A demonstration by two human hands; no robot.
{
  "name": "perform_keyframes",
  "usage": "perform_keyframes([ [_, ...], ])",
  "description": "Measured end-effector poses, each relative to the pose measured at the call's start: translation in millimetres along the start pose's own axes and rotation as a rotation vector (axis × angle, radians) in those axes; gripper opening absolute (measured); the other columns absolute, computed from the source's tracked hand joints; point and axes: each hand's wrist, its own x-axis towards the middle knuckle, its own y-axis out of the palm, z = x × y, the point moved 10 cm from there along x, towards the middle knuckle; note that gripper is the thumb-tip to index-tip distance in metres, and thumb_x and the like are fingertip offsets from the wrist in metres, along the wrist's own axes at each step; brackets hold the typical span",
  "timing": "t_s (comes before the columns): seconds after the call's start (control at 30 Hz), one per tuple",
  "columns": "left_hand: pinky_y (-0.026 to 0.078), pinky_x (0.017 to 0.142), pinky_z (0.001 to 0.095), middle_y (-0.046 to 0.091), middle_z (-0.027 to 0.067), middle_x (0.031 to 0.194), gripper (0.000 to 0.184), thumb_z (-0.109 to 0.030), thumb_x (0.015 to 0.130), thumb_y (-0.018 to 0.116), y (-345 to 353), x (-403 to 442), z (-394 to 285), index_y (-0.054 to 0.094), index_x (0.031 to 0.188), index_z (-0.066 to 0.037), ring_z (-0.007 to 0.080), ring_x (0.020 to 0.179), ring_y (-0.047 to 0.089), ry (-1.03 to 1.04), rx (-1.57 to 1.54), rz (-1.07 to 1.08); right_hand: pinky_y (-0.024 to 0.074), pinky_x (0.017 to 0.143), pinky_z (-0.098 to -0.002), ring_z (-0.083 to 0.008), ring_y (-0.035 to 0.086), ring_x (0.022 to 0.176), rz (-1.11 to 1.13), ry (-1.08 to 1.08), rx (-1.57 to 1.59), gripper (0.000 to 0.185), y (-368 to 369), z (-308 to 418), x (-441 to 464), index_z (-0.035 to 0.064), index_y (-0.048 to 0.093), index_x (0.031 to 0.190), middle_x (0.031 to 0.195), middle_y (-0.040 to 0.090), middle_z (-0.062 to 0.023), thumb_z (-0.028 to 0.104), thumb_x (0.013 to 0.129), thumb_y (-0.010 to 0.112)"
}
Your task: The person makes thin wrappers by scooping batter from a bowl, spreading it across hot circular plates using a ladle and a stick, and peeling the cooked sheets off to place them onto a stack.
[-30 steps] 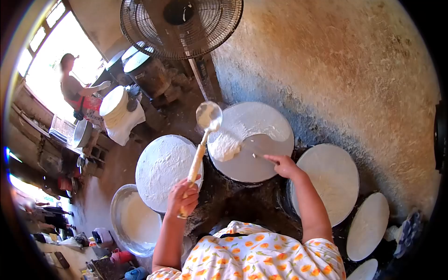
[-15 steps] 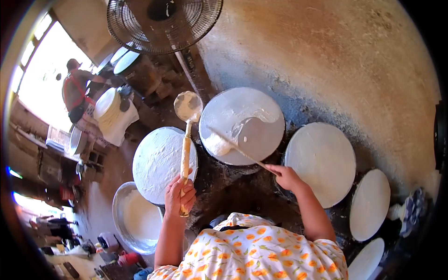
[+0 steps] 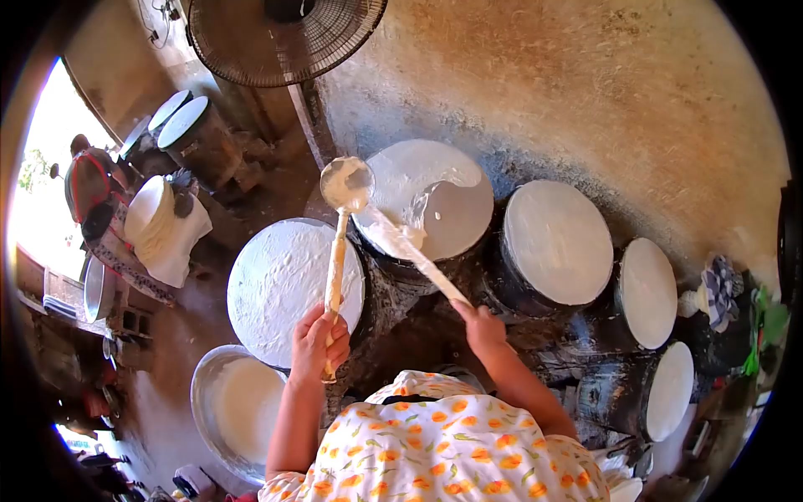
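Note:
My left hand is wrapped round the pale, batter-smeared handle of a ladle. The ladle's metal bowl, coated with white batter, hangs at the left edge of the middle griddle. In my right hand is a flat wooden spatula, angled up and left, with wet batter along its far part. Its tip is close to the ladle's neck; whether they touch I cannot tell. Batter thinly covers the middle griddle, with a curved smear across it and a lump by the spatula. A bumpy white layer covers the left griddle.
A metal basin of batter stands at lower left. More round white griddles on dark drums curve round to my right. A fan stands at the back. Far left, another person is beside a pale round stack.
My right hand has moved left, bringing the spatula from the middle griddle's batter to the ladle's neck. More batter clings to the spatula. My view has shifted, showing more drums at right.

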Motion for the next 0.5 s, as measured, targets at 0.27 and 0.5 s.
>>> perform_keyframes([
  [0.27, 0.033, 0.032, 0.0221, 0.046, 0.0024, 0.067, 0.011, -0.015, 0.095, 0.044, -30.9, -20.4, -4.8, 0.049, 0.093, -0.005, 0.0072, 0.040, 0.038, -0.042, 0.098, 0.059, 0.0508, 0.059, -0.0448, -0.0348, 0.061, 0.065, -0.025, 0.025, -0.098, 0.055, -0.3, 25.6, -17.3, 0.0322, 0.042, 0.135, 0.081, 0.056, -0.0178, 0.008, 0.086, 0.048],
  [0.5, 0.033, 0.032, 0.0226, 0.045, 0.0025, 0.066, 0.010, -0.014, 0.094, 0.043, -41.5, -23.0, -3.5, 0.048, 0.093, -0.005, 0.0074, 0.039, 0.037, -0.078, 0.071, 0.000, 0.0529, 0.065, -0.0425, -0.0350, 0.063, 0.072, 0.224, 0.073, -0.064, 0.057, 39.4, 52.7, -7.9, 0.0332, 0.039, 0.138, 0.091, 0.057, -0.0171, 0.008, 0.087, 0.046],
])
